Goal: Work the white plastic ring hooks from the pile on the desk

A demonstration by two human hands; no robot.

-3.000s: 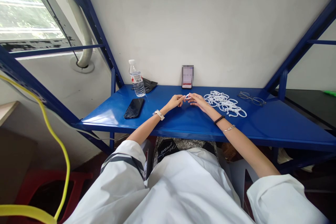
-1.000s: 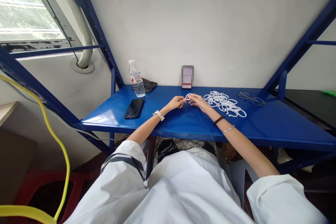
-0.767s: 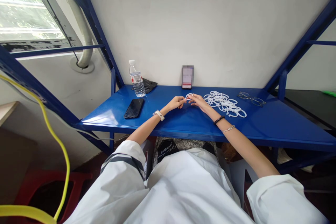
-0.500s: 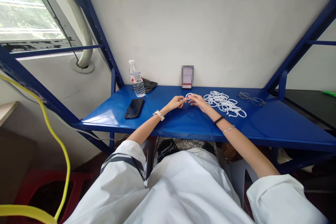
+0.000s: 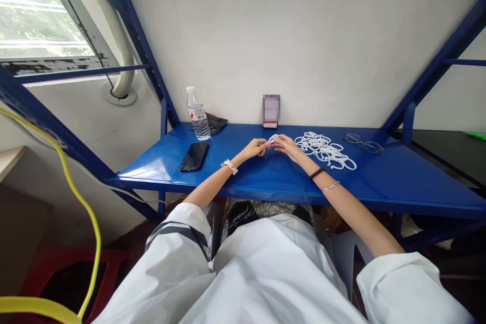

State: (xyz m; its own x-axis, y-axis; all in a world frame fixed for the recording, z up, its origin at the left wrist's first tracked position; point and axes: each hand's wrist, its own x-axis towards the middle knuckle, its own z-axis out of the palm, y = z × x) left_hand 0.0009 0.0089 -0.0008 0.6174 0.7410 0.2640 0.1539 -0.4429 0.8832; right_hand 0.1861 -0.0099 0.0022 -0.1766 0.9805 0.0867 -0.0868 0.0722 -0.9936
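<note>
Both my hands meet over the middle of the blue metal shelf (image 5: 266,177). My left hand (image 5: 253,149) and my right hand (image 5: 286,147) each pinch one side of a small white plastic ring (image 5: 272,138) held between their fingertips, just above the shelf. A pile of several white plastic rings (image 5: 324,149) lies right of my right hand. My left wrist wears a watch, my right wrist a dark bead bracelet and a thin bangle.
A black phone (image 5: 194,156) lies flat at the left, with a water bottle (image 5: 198,114) and a dark pouch (image 5: 215,122) behind it. A small upright device (image 5: 271,111) leans on the wall. Glasses (image 5: 363,143) lie at the right. Slanted blue frame bars flank the shelf.
The white ring stood open as a loop between my fingertips a moment ago; now it looks squeezed narrower. My hands have stayed in place.
</note>
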